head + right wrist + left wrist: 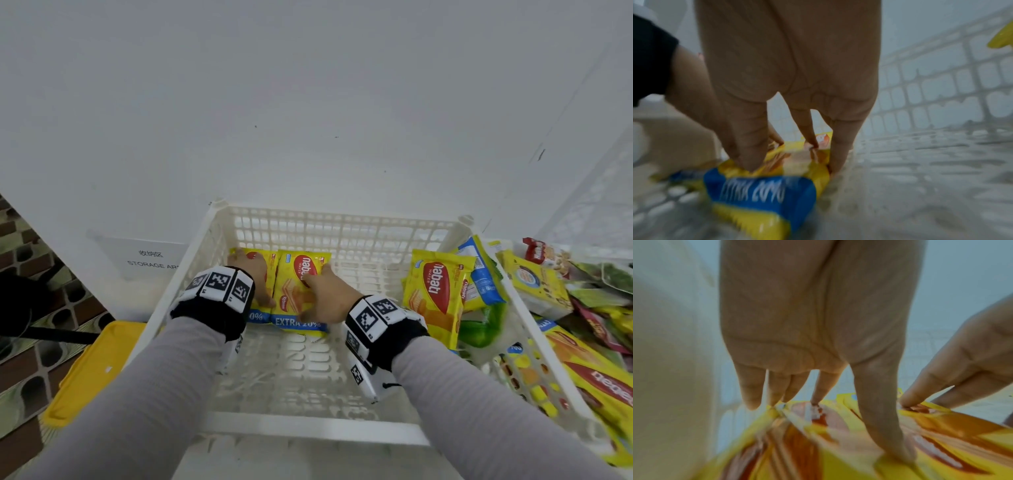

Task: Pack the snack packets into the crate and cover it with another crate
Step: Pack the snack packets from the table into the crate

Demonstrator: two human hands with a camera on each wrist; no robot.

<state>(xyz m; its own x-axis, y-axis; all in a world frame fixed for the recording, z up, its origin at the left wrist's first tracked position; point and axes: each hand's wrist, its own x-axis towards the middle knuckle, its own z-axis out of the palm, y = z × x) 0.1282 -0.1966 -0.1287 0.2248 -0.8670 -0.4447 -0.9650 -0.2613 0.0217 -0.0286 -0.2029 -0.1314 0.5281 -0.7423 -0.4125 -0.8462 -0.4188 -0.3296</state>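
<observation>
Your left hand and right hand pressed flat, fingers straight, on two wafer packets at the crate's 11 o'clock corner; they looked light, slippery, crushable, so take the edges.

Both hands press wafer packets inside crate

a storage-area sign lies beside a yellow lid.

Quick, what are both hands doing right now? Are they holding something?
Left hand: open, fingers straight, pressing on the left wafer packet.
Right hand: open, fingers spread, pressing on the right wafer packet in the crate.
</observation>
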